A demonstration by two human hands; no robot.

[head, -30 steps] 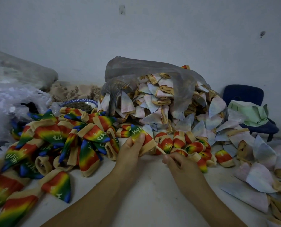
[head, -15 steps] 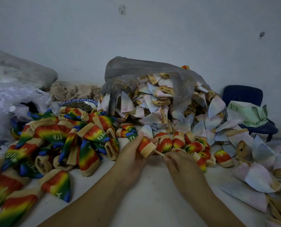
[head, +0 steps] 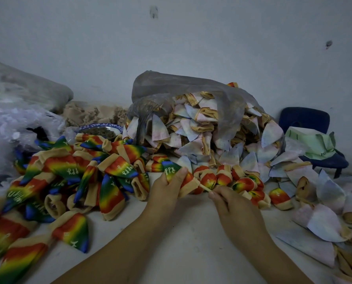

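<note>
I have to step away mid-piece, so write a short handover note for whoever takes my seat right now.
Left hand grips a rainbow fabric piece.
Right hand pinches a thin stick, its tip at the piece's tan cuff.
Done, apparently: rainbow pieces heaped on the left of the table.
Left, probably: the piece in hand, then the pale pieces spilling from the grey plastic bag and scattered to the right.

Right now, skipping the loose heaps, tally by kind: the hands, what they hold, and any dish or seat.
Hands: 2 (left hand, right hand)
Held rainbow fabric piece: 1
Held thin stick: 1
Blue-rimmed bowl: 1
Blue chair: 1
Total: 6
</note>
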